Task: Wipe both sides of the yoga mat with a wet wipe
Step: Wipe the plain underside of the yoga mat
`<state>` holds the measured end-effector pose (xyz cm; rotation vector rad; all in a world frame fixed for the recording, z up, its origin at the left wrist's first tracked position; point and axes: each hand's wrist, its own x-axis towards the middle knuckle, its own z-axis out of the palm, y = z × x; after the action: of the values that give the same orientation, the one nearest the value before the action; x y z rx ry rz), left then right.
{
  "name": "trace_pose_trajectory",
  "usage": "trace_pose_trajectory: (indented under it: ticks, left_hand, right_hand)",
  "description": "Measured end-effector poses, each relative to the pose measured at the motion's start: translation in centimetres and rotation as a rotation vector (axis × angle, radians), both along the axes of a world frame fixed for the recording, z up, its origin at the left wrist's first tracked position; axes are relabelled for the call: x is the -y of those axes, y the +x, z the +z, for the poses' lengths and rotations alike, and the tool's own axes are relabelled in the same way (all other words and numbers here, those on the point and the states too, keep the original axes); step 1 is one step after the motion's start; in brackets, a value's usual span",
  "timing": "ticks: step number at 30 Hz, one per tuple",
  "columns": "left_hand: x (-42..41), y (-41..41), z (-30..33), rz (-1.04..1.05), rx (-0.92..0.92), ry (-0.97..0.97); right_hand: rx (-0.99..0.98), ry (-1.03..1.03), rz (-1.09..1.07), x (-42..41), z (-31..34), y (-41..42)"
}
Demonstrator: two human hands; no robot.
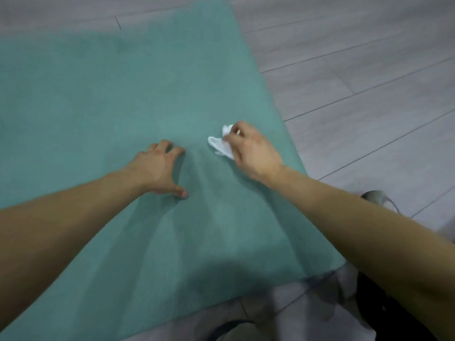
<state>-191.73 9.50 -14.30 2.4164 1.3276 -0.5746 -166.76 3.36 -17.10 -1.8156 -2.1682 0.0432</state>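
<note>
Teal yoga mat (123, 107) lies flat on the grey floor (357, 70) — right hand (251, 148) pinches a crumpled wet wipe (221, 143) against it, left hand (157, 168) splayed flat, holding nothing.

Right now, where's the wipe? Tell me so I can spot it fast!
Find the big green mat on the grey floor. Near its right edge, the right hand pinches the wipe against the mat. It is the only white, crumpled thing there; the left hand beside it is empty.

Grey plank floor (357, 70) fills the far and right side. A small grey object (376, 196), partly hidden, rests on it.
</note>
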Motion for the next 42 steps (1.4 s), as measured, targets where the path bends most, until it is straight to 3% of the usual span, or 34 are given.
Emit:
trace_pose_trajectory:
  ticks: [2,6,9,12,16,17,21,23,25,27,29,33,36,37,40,42]
  left_hand:
    - [-0.2,0.1,-0.2,0.021,-0.029,-0.005]
    - [-0.8,0.5,-0.5,0.039,-0.112,0.021]
    - [-1.7,1.1,-0.8,0.067,-0.172,0.009]
    - [-2.3,1.9,-1.1,0.089,-0.21,-0.06]
    - [-2.5,2.7,-1.3,0.079,-0.234,-0.064]
    - [-2.5,2.6,-1.4,0.066,-0.231,-0.052]
    - [-2.7,2.5,-1.7,0.042,-0.222,-0.014]
    - [-2.7,2.7,-1.8,0.042,-0.225,-0.012]
    - [-2.8,2.7,-1.8,0.041,-0.232,-0.011]
    - [-2.8,2.6,-1.8,0.044,-0.237,-0.011]
    - [-2.8,2.7,-1.8,0.035,-0.241,-0.01]
    - [-2.5,2.9,-1.7,0.04,-0.236,0.007]
    - [-2.8,2.9,-2.3,0.051,-0.222,0.035]
    - [-2.9,3.1,-2.2,0.048,-0.217,0.024]
    - [-2.7,2.8,-2.4,0.068,-0.203,0.03]
    - [-2.9,2.8,-2.2,0.062,-0.195,0.024]
  right_hand:
    - [0.058,-0.053,0.084,0.9,-1.4,-0.2]
    - [0.091,-0.012,0.043,-0.6,-2.5,-0.3]
    - [0.084,0.016,-0.099,-3.5,-1.9,1.5]
    - [-0.051,-0.035,-0.233,-3.0,-2.6,0.1]
    - [0.015,-0.132,0.304,0.7,-4.2,-1.2]
    - [0.054,-0.098,0.292,-0.3,-3.9,1.2]
    - [0.046,-0.008,-0.277,-4.6,-1.6,11.1]
    - [-0.07,-0.064,-0.324,-3.5,-1.4,9.9]
    - [-0.18,-0.209,-0.106,0.0,-1.8,5.8]
    - [-0.102,-0.317,0.24,3.7,-2.3,3.6]
    - [-0.01,-0.281,0.313,3.0,-2.1,5.7]
    - [-0.066,-0.104,-0.151,-4.0,-1.3,10.3]
    - [-0.219,-0.111,-0.391,-4.6,-2.3,7.0]
    - [-0.257,-0.134,-0.33,-3.2,-2.8,5.0]
    - [-0.199,-0.289,0.319,1.6,-2.7,2.4]
    - [-0.072,-0.252,0.466,-1.3,-2.4,5.8]
